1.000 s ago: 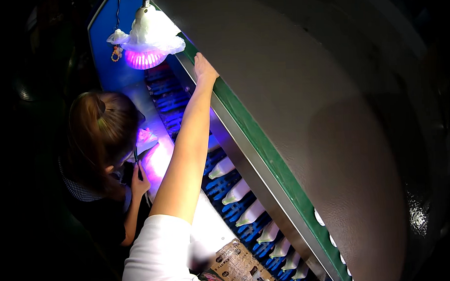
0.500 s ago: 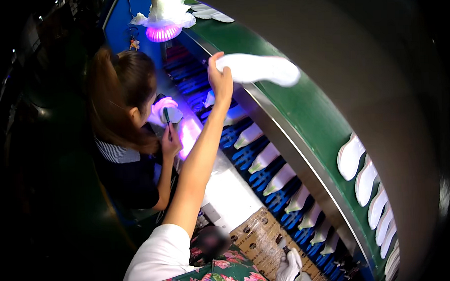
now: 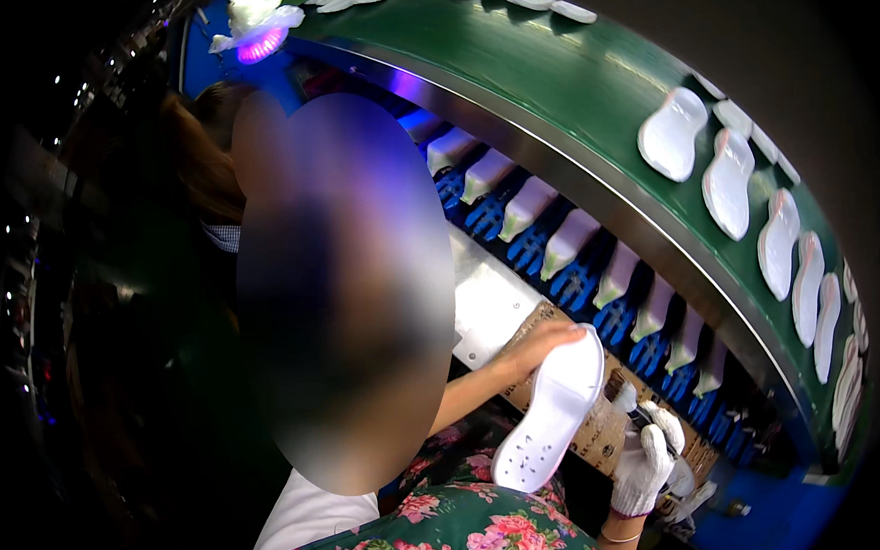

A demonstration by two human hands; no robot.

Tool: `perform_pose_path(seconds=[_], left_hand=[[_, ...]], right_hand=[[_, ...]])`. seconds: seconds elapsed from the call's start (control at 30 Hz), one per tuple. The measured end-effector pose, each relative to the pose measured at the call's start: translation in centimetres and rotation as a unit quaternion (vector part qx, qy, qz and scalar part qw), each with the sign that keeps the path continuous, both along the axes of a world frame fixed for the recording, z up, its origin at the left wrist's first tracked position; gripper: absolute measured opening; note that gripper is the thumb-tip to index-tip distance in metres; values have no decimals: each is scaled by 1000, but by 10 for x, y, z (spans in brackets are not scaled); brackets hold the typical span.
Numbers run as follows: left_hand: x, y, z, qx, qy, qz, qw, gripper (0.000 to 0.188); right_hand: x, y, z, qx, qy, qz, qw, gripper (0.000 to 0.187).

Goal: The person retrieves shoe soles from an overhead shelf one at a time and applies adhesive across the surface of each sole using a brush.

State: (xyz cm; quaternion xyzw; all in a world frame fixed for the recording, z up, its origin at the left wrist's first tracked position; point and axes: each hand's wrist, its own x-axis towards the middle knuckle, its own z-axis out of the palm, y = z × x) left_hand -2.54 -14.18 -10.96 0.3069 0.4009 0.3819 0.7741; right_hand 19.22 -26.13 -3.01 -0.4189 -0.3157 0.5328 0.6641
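My left hand [image 3: 544, 346] grips the heel end of a white shoe sole [image 3: 549, 407] in front of the floral apron. The sole is tilted, its raised rim facing up, with several small dark holes at the wide end. To the right, my right hand [image 3: 648, 466] wears a white knitted glove and is closed on a small dark-handled tool [image 3: 645, 416], which looks like a brush. Its pale tip [image 3: 622, 396] points toward the sole but does not touch it. Beneath both hands is cardboard [image 3: 589, 439] covering the worktop.
A green conveyor belt [image 3: 511, 74] curves along the far side, carrying several white soles [image 3: 728, 182]. Below its metal edge, pale shoe pieces [image 3: 530, 206] stand on a blue rack [image 3: 526, 253]. A co-worker [image 3: 208, 167] sits at left, mostly hidden by a blurred patch. A pink-lit lamp [image 3: 260, 44] hangs beyond.
My left hand has come back from above the belt with the white sole and now holds it close to my apron. The gloved right hand shows more fully.
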Motion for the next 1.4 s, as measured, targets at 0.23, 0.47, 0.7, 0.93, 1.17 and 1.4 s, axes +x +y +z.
perform_pose_path(seconds=[0.23,0.47,0.7,0.93,1.17,1.4], left_hand=[[45,-108,17,-155,-208,-86,962,78],[43,-104,18,-212,-410,-189,867,103],[63,-87,69,-145,-280,-90,945,111],[84,-106,55,-41,-141,-79,986,93],[73,-96,25,14,-402,-216,890,100],[85,-102,61,-149,-239,-10,960,101]], right_hand=[[6,-13,12,62,-106,0,992,27],[3,-2,29,96,-246,-35,964,18],[2,13,55,169,-457,-91,868,22],[3,6,58,227,-583,-122,770,25],[8,-7,44,123,-341,-136,922,22],[2,-12,39,102,-324,-90,936,19]])
